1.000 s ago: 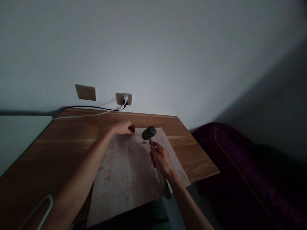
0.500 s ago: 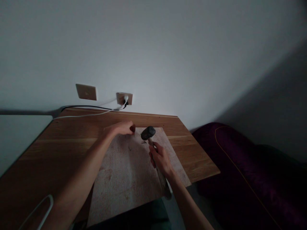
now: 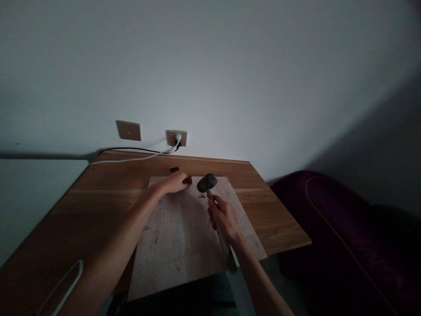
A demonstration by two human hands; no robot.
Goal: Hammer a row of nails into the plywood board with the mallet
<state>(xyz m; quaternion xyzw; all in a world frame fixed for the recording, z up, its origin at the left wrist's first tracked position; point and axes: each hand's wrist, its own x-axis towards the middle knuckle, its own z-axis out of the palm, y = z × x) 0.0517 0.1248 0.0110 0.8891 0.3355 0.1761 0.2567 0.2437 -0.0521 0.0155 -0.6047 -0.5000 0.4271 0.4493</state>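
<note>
My right hand [image 3: 224,217] is wrapped round the handle of a mallet [image 3: 208,183]. Its dark, blunt head is raised a little above the far part of a pale, worn wooden board [image 3: 177,237]. At the board's far edge, the fingers of my left hand [image 3: 180,181] are closed in a pinch. A thin, nail-like sliver [image 3: 194,185] shows at their tips, pointing toward the mallet head. Small thin pieces [image 3: 201,196] lie on the board just below the mallet head; their kind is too small to tell.
The board lies on a brown wooden tabletop [image 3: 279,219] against the wall. Cables run along the back to a wall socket [image 3: 176,138]. Behind my left hand is a small dark object [image 3: 174,169]. Purple cloth-covered furniture [image 3: 315,210] stands at the right.
The view has shifted slightly, so everything sits further right. My left hand has come a little nearer to me, uncovering the small dark object behind it. My right hand still grips the mallet.
</note>
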